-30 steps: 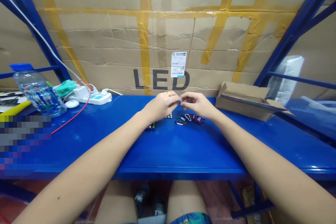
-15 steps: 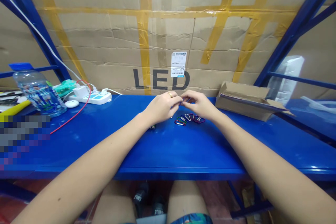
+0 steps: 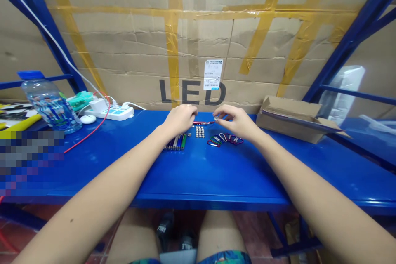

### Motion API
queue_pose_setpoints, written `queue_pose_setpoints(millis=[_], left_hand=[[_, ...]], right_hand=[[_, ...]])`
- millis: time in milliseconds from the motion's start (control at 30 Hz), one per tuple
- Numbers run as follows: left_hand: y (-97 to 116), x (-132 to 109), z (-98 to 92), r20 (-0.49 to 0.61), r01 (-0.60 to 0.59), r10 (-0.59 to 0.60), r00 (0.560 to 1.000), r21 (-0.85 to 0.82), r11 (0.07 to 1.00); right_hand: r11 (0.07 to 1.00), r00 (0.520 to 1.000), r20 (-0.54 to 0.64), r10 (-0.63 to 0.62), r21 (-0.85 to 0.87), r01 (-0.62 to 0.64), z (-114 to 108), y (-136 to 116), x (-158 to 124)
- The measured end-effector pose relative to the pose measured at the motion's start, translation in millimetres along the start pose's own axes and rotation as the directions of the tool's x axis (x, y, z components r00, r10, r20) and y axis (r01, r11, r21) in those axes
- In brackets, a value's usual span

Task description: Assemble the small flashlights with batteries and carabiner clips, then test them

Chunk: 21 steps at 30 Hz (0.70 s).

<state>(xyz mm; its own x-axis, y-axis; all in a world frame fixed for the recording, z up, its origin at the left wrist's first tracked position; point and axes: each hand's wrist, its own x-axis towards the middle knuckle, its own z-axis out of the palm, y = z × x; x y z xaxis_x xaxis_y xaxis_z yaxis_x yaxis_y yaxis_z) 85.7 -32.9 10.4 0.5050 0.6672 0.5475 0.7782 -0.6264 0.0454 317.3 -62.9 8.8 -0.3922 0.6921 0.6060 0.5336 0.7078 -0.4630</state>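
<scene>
My left hand [image 3: 182, 119] is closed around one end of a slim red metal tube [image 3: 202, 123], which sticks out to the right from its fingertips. A small shiny silver piece [image 3: 215, 118] is pinched between the thumb and finger of my right hand [image 3: 232, 119], just off the tube's right end. Below my left hand lies a row of slim coloured tubes [image 3: 178, 142], partly covered by the wrist. Small silver button cells [image 3: 200, 132] sit in a neat grid between the hands. Several coloured carabiners [image 3: 223, 138] form an arc below my right hand.
An open cardboard box [image 3: 287, 117] stands on the blue table [image 3: 216, 173] at right. On the left are a water bottle [image 3: 51, 105], a white power strip [image 3: 113, 112], a white mouse [image 3: 88, 119] and a red cable [image 3: 93, 135]. A large carton [image 3: 139, 49] walls off the back.
My hands have come apart, the left going leftward. The red tube, the button cells and the row of tubes now show.
</scene>
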Motion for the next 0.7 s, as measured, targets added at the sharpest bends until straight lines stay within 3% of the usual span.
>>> queue_pose_setpoints(millis=[100,200,533,700], left_hand=[[-11,-2,5.2,0.161,0.085,-0.088,0.983,0.03,0.996],[-15,-3,7.6,0.255,0.095,-0.109,0.961,0.066,0.993],[-15,2,13.0,0.369,0.154,-0.187,0.91,0.116,0.981],[-18,2,6.6,0.416,0.247,-0.256,0.872,0.077,0.966]], right_hand=[[1.0,1.0,0.005,0.024,-0.012,-0.024,1,0,0],[0.999,0.999,0.028,0.032,-0.027,-0.031,1,0,-1],[0.997,0.992,0.109,0.066,-0.047,-0.061,4,-2,-1],[0.996,0.988,0.125,0.091,-0.019,-0.089,6,-1,-2]])
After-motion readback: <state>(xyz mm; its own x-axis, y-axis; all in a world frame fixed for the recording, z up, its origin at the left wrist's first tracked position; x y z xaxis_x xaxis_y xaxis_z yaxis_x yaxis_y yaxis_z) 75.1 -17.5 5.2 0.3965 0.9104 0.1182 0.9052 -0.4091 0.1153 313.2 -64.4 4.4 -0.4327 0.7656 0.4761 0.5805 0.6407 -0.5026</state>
